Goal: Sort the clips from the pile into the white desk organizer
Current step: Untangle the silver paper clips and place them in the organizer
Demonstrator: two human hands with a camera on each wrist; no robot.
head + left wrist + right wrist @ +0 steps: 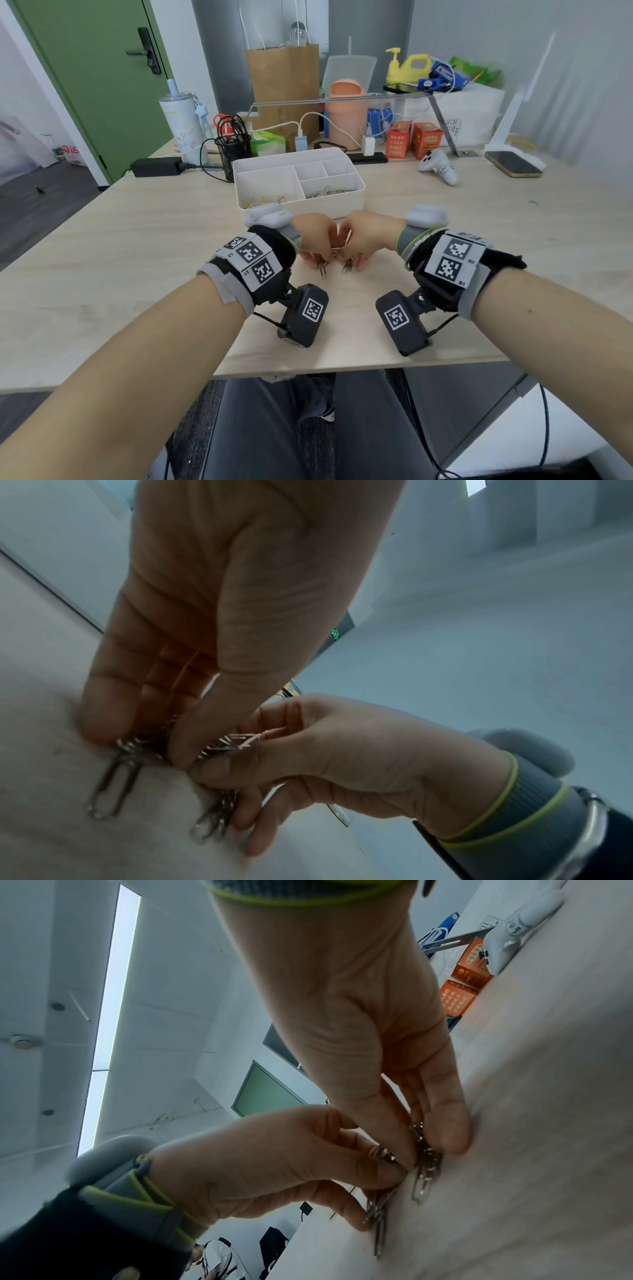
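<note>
Both hands meet over the table just in front of the white desk organizer [342, 205]. My left hand [318, 262] [140, 745] pinches a bunch of silver paper clips [113, 785] against the tabletop. My right hand [352, 263] [428, 1150] pinches a second bunch of silver clips [424, 1180], thumb tips almost touching. The clip ends poke out below the fingers [323, 270]. The organizer's front right compartment holds silver paper clips [329, 192]. Its front left one holds yellow clips [263, 200], partly hidden by the left wrist device.
Behind the organizer stand a black mesh pen cup [233, 147], chargers with cables, orange boxes [399, 138], an orange bin and a paper bag [284, 89]. A white controller [440, 166] and a phone [513, 164] lie at the right. The table's near edge [342, 368] runs below my wrists.
</note>
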